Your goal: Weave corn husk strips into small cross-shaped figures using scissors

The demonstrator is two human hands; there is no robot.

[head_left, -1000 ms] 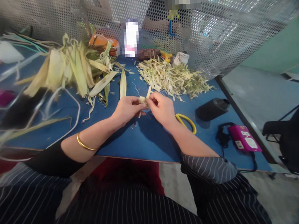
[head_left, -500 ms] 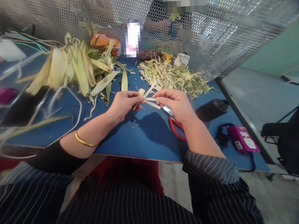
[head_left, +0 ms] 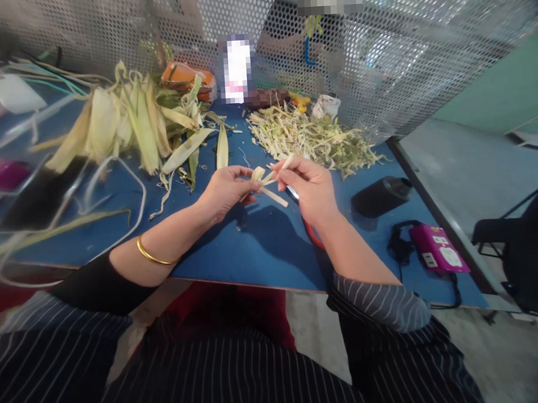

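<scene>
My left hand (head_left: pixel 226 191) pinches a small piece of pale husk strips (head_left: pixel 259 173) between thumb and fingers, with a loop standing up and one strip (head_left: pixel 275 197) sticking out to the lower right. Close on its right, my right hand (head_left: pixel 305 184) has its thumb and fingers closed on one or more of the same strips, whose end shows above the fingers. Under my right hand lie scissors with red handles (head_left: pixel 313 234), mostly hidden by the hand and wrist.
Whole husks (head_left: pixel 142 124) lie at the left of the blue table (head_left: pixel 235 252), a heap of shredded husk (head_left: pixel 305 132) behind my hands. To the right are a black bottle (head_left: pixel 382 196) and a magenta box (head_left: pixel 438 249) with a cord. A mesh panel (head_left: pixel 239 15) stands behind.
My right hand has shifted slightly left, closer to my left hand. The strip end at its fingers now points up, and the scissors are more covered.
</scene>
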